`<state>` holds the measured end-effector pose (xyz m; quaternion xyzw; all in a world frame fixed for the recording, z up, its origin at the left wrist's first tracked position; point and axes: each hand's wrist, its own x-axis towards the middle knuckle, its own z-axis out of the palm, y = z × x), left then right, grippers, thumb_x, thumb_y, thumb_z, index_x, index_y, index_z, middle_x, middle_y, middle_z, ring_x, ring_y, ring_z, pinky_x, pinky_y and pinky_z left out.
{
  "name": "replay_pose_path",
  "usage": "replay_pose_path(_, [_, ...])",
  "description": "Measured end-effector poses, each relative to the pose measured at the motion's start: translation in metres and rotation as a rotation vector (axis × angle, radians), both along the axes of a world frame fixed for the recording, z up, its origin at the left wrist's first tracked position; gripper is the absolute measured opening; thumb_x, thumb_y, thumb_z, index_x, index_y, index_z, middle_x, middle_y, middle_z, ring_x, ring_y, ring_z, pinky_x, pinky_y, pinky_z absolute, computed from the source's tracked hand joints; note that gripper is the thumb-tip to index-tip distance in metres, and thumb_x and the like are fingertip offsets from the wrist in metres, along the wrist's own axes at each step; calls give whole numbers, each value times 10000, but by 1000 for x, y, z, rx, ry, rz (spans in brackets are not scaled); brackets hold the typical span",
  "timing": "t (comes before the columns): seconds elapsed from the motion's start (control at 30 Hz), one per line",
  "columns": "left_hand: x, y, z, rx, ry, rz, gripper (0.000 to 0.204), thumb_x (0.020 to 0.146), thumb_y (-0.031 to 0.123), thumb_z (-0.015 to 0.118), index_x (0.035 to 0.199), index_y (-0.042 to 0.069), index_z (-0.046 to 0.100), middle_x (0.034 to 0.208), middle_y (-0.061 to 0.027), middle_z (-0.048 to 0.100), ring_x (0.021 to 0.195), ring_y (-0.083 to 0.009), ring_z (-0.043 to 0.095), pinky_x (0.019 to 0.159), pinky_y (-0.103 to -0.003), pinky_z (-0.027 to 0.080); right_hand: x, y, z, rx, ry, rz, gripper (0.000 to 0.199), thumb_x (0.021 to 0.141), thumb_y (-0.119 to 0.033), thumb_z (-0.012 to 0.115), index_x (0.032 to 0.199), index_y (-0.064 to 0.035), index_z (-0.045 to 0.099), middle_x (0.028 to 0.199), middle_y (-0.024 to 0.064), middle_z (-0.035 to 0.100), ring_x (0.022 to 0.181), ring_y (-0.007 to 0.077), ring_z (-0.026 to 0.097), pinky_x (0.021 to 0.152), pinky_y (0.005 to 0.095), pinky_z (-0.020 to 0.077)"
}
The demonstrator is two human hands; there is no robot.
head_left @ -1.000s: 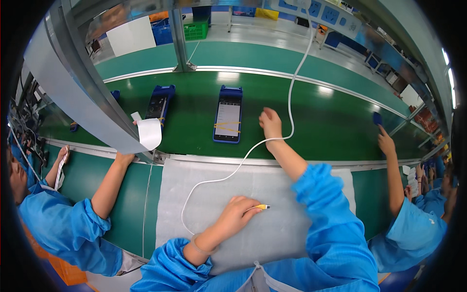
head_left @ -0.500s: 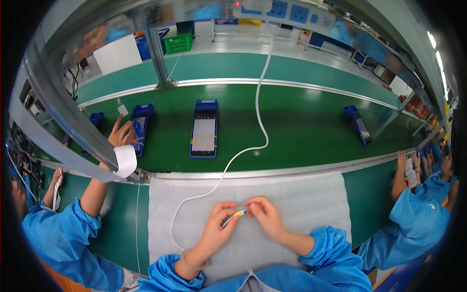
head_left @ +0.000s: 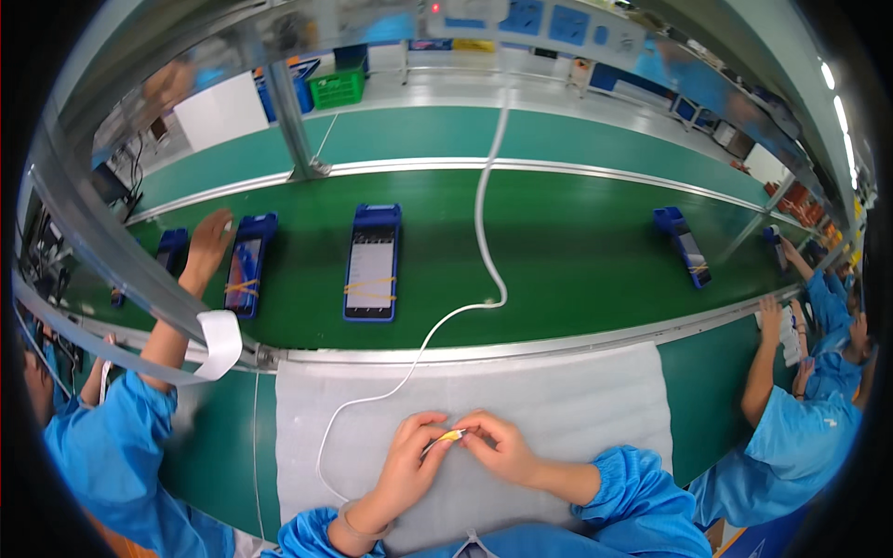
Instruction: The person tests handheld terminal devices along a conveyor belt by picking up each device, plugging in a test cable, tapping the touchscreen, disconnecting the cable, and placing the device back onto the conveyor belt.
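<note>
My left hand (head_left: pixel 409 460) is closed around a slim yellow-and-white piece (head_left: pixel 453 435), too small to name, above the white mat (head_left: pixel 577 400). The fingertips of my right hand (head_left: pixel 498 449) pinch together at the piece's other end, so both hands meet at it. A band circles my left wrist. From the power strip above, a white cable (head_left: pixel 493 279) runs down across the belt and mat to beside that wrist; its lower end is hidden.
On the green conveyor belt (head_left: pixel 558 251) lie blue handheld terminals, one (head_left: pixel 372 270) ahead left with rubber bands round it and another (head_left: pixel 684 246) at right. A metal post (head_left: pixel 293 121) rises at left. Co-workers' arms reach in on both sides, one hand (head_left: pixel 209 237) beside a terminal.
My right fingertips have closed in on the piece. The terminals have shifted left. The co-worker's hand at left has moved off its terminal, and the white card there is gone from sight.
</note>
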<state>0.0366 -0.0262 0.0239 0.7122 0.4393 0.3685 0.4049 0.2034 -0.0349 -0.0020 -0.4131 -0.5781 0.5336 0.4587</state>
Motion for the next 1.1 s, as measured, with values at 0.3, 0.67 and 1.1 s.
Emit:
replay_pose_path(0.3, [0,-1,-4,-30,-41,-24,107,809,31,549,911,10,574,1089,-129,482,1003,-247,475,818,-303,425,2,1,-2,7,-23,26,159,816,53,473,956,11,536,929,79,544,788,115,543,661,218,437])
replay_pose_path(0.67, [-1,-1,-7,21,-27,-37,111,814,55,559,914,7,572,1080,-140,483,992,-254,477,794,-305,432,0,1,3,20,-35,-9,130,795,51,506,906,6,558,875,66,564,729,110,533,635,216,426])
replay_pose_path(1.1, [4,-1,-7,14,-42,-33,108,792,40,574,896,8,571,1063,-134,503,981,-253,484,827,-305,408,6,0,5,16,-58,-38,186,806,46,488,980,1,536,903,73,562,743,120,547,653,228,445])
